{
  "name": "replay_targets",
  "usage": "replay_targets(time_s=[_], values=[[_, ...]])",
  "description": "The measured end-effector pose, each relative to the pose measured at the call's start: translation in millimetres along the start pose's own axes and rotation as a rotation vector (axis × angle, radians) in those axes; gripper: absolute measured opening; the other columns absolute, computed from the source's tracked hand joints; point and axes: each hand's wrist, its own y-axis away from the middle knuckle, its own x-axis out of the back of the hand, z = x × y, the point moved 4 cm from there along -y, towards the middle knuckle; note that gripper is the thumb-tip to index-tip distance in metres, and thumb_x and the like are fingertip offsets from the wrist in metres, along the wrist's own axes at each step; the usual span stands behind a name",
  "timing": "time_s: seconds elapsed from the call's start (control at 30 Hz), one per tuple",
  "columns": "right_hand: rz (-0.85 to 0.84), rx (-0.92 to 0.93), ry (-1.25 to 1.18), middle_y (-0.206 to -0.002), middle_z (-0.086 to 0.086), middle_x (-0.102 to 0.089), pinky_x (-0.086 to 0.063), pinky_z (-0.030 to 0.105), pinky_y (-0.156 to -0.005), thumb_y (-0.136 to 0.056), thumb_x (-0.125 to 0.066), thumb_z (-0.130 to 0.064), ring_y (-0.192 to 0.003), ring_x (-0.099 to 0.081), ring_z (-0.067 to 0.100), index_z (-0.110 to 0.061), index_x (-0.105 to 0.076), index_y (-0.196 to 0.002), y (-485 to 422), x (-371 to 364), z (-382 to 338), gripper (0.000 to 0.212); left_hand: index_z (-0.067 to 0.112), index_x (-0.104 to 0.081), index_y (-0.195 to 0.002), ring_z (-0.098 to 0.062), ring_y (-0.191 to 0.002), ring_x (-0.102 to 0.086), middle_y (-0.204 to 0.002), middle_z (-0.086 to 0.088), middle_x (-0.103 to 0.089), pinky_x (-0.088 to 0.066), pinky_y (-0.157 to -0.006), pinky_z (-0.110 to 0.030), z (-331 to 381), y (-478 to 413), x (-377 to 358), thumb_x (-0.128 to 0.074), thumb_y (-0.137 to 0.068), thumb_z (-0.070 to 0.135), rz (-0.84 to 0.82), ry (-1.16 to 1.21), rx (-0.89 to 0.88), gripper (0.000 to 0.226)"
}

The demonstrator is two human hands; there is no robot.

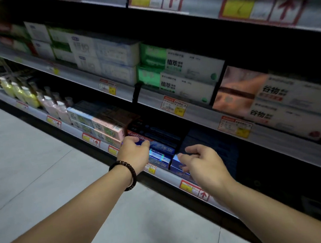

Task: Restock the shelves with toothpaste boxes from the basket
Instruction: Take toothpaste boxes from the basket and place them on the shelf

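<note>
Evidently light, stiff cardboard: the Colgate toothpaste box tops its stack just left of the black divider, with the left hand curled over its near end. The right hand, loosely curled, reaches a blue box just right of the divider; I cannot tell whether it is pinching it. Best held by the long sides, as the glossy faces may slip.

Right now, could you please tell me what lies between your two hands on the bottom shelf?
In the head view, stacked blue toothpaste boxes and a black shelf divider lie between the left hand and right hand.

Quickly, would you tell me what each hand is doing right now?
Left hand: grips a blue toothpaste box.
Right hand: open, fingers loose, holding nothing.
</note>
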Motion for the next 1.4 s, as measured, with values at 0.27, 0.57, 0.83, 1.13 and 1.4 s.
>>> replay_targets(time_s=[0.27,0.57,0.83,1.13,1.4], values=[[0.084,0.006,-0.083,-0.09,-0.004,-0.078,-0.061,0.053,-0.091,-0.097,-0.07,-0.036,-0.088,-0.075,0.021,-0.028,-0.075,-0.097,63,42,-21,0.009,0.02,-0.051,-0.13,-0.022,-0.077,-0.073,-0.099,-0.005,-0.069,-0.061,-0.067,-0.039,46,87,21,-0.058,-0.105,0.034,-0.094,0.069,0.008,0.029],[0.091,0.029,-0.209,-0.099,0.005,-0.078,-0.061,0.043,-0.08,-0.102,-0.067,-0.025,-0.089,-0.076,0.022,-0.02,-0.073,-0.103,150,98,-51,0.008,0.022,-0.05,-0.131,-0.018,-0.076,-0.073,-0.111,-0.003,-0.067,-0.056,-0.058,-0.031,100,171,42,-0.054,-0.107,0.035,-0.135,0.062,-0.08,0.028],[0.119,0.065,-0.316,-0.102,0.009,-0.077,-0.058,0.036,-0.07,-0.104,-0.066,-0.024,-0.087,-0.071,0.022,-0.016,-0.071,-0.107,217,143,-68,0.01,0.021,-0.053,-0.128,-0.019,-0.071,-0.07,-0.11,-0.006,-0.068,-0.051,-0.054,-0.03,137,248,48,-0.056,-0.106,0.034,-0.182,0.116,-0.119,0.026],[0.188,0.127,-0.337,-0.101,0.003,-0.079,-0.056,0.032,-0.075,-0.103,-0.068,-0.029,-0.092,-0.076,0.02,-0.019,-0.072,-0.108,281,190,-63,0.012,0.021,-0.057,-0.126,-0.022,-0.081,-0.075,-0.115,0.0,-0.067,-0.059,-0.068,-0.036,152,323,35,-0.054,-0.107,0.037,-0.261,0.079,-0.182,0.025],[0.224,0.146,-0.365,-0.099,0.004,-0.079,-0.055,0.032,-0.073,-0.104,-0.066,-0.027,-0.088,-0.075,0.018,-0.018,-0.072,-0.108,333,223,-43,0.011,0.023,-0.057,-0.124,-0.021,-0.081,-0.075,-0.113,0.003,-0.068,-0.055,-0.057,-0.03,152,385,20,-0.055,-0.106,0.037,-0.301,0.008,-0.26,0.023]])
